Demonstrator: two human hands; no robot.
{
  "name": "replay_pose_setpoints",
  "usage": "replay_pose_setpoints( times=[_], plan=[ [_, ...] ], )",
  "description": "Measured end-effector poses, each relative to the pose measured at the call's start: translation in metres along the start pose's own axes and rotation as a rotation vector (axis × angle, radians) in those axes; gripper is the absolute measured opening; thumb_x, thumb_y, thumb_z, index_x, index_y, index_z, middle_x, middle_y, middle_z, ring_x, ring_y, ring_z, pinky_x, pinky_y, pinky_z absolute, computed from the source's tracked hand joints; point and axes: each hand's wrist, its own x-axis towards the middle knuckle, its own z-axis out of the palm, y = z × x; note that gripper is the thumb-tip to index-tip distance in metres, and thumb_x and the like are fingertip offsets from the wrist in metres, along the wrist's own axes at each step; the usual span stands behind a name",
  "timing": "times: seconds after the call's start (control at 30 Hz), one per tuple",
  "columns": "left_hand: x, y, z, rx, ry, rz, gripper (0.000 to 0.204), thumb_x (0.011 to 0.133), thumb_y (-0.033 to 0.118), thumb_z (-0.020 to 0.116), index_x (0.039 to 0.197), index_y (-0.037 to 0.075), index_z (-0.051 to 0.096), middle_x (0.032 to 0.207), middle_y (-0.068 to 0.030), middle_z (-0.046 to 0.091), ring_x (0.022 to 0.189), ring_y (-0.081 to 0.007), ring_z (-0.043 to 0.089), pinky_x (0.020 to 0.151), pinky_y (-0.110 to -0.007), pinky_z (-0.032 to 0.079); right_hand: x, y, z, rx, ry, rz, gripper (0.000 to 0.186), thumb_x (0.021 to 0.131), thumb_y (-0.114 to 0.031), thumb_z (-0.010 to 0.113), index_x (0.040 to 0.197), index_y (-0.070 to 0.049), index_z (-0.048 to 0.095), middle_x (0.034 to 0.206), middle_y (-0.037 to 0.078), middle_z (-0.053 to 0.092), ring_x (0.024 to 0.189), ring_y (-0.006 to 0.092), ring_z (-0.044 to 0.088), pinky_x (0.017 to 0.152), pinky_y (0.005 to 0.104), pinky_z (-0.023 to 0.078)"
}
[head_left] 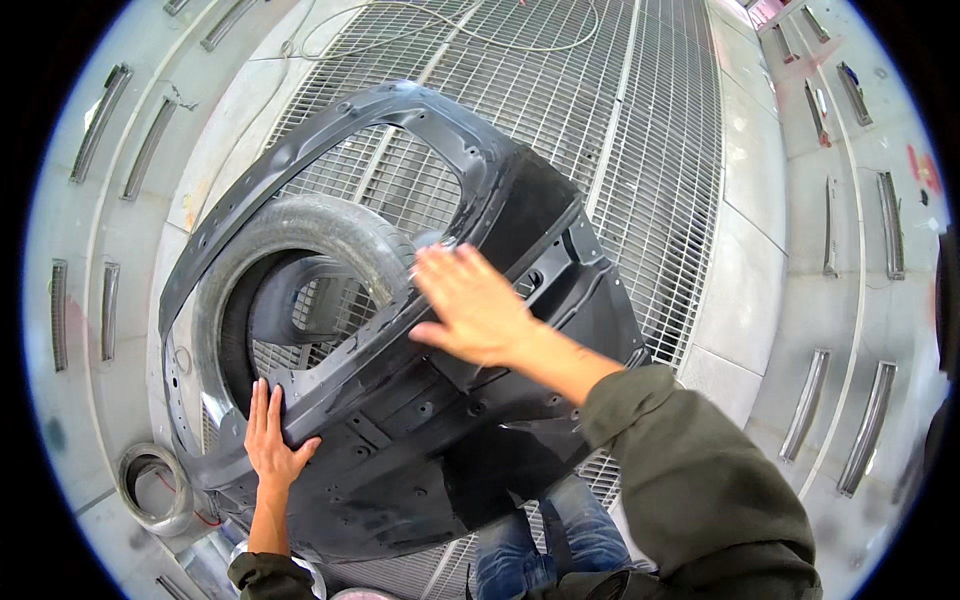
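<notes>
A dark grey car door shell (530, 450), with an open window frame, lies tilted across a worn tyre (340, 230). My left hand (270, 435) rests on the inner edge below the window opening, fingers extended and touching the metal. My right hand (470, 300) is higher up, stretched flat over the sill along the window's lower edge, fingers apart; whatever lies directly under its palm is hidden. Through the opening, another dark curved piece (285, 305) shows inside the tyre. My legs in jeans are below the door.
A metal grating floor (650, 150) runs beneath, bordered by pale panels (735, 290). A looped hose (450, 20) lies at the top. A smaller ring-shaped object (130, 480) sits at lower left, near a red line. Pale walls with slot-like strips (860, 430) rise on both sides.
</notes>
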Motion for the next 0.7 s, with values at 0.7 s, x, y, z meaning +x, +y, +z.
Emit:
replay_pose_setpoints(
  times=[0.7],
  plan=[
    [0.009,0.002,0.0,0.03,-0.019,0.01,0.102,0.079,0.076,0.067,0.145,-0.001,0.055,0.156,-0.0289,0.046,0.144,-0.0475,0.045,0.116,-0.052,0.041,0.028,0.165,-0.023,-0.08,-0.041,0.255,0.089,0.104,-0.063,0.04,0.157,0.008,0.031,0.167,0.028,0.027,0.158,0.0389,0.02,0.129,0.0501,0.015]
  ],
)
